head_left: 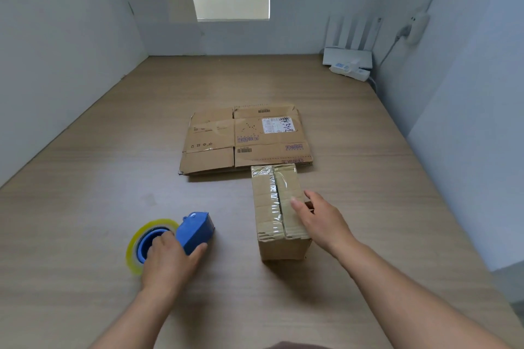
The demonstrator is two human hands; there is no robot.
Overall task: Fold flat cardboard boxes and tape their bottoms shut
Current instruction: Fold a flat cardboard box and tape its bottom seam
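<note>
A small folded cardboard box stands on the wooden table, its upper flaps closed with clear tape along the seam. My right hand rests on the box's right edge, fingers loosely bent over the top. My left hand grips a blue tape dispenser that carries a roll of clear yellowish tape, resting on the table left of the box. A flat unfolded cardboard box with printed labels lies just behind the small box.
A white router with upright antennas and a white power strip sit in the far right corner, a cable running up the wall. White partition walls close off the left, back and right sides.
</note>
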